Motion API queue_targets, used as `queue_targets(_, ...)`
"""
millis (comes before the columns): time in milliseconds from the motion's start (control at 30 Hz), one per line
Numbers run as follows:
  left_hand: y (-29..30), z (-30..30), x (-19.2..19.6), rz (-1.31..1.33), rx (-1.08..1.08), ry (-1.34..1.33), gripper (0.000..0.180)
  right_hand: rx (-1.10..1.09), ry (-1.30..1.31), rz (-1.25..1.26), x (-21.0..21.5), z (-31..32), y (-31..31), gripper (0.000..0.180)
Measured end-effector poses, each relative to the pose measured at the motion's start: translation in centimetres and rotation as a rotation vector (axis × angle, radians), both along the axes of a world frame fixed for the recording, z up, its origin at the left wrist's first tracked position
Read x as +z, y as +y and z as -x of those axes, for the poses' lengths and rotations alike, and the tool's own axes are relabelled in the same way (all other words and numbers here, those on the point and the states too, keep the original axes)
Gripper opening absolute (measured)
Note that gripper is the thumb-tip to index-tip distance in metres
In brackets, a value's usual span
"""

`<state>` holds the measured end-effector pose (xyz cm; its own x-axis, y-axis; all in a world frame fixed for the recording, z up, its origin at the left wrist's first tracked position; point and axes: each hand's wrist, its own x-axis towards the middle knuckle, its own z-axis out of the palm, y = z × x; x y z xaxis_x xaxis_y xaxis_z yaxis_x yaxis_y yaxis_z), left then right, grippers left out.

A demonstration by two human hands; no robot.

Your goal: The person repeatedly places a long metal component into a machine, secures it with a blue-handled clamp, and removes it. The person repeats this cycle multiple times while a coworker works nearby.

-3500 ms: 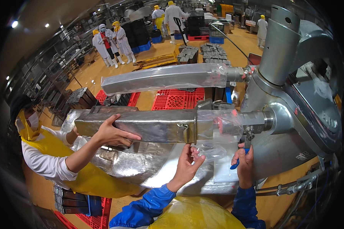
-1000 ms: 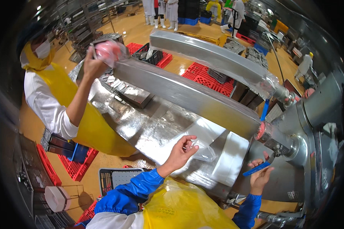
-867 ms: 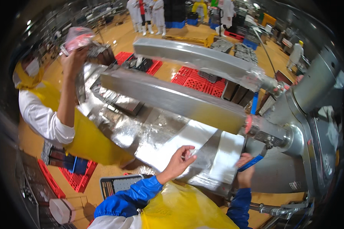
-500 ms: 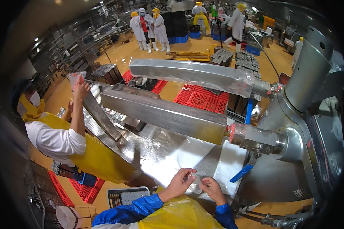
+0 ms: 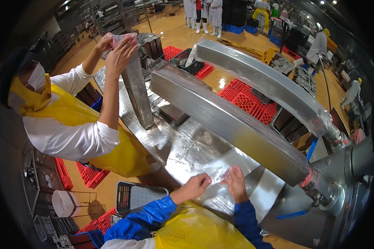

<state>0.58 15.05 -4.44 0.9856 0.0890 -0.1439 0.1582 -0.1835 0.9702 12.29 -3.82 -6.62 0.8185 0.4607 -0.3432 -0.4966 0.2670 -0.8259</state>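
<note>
My left hand (image 5: 193,187) is closed, its fingertips pinching one side of a clear plastic bag (image 5: 216,177). On the other side my right hand (image 5: 235,184) grips the same film, so it is stretched between the two. Both are low over the steel table (image 5: 176,159), in front of a long rectangular metal tube (image 5: 224,122). Behind that tube lies a second, similar one (image 5: 262,79) covered in clear film. The bag's exact edges are hard to make out against the shiny surface.
To my left, a co-worker (image 5: 83,124) holds a tall narrow metal mould (image 5: 138,93) with pink stuff in film at its top. The large machine (image 5: 340,186) stands at right. A grey basket (image 5: 143,193) is below; red pallets (image 5: 249,99) lie beyond.
My view has turned to the left. My hands have moved apart, spreading the plastic bag between them. The co-worker's mould is more upright, with both hands now at its top.
</note>
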Motion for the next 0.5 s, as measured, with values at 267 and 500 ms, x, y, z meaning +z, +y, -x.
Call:
queue_targets(267, 21.7, -8.4, 6.2, 0.904, 0.51, -0.119, 0.015, 0.589, 0.024, -0.283, 1.8, -13.0, 21.1, 0.019)
queue_targets(500, 32.0, -15.3, 10.5, 0.789, 0.663, -0.24, 0.016, 0.552, -0.124, -0.688, 2.8, -20.7, 34.9, 0.023)
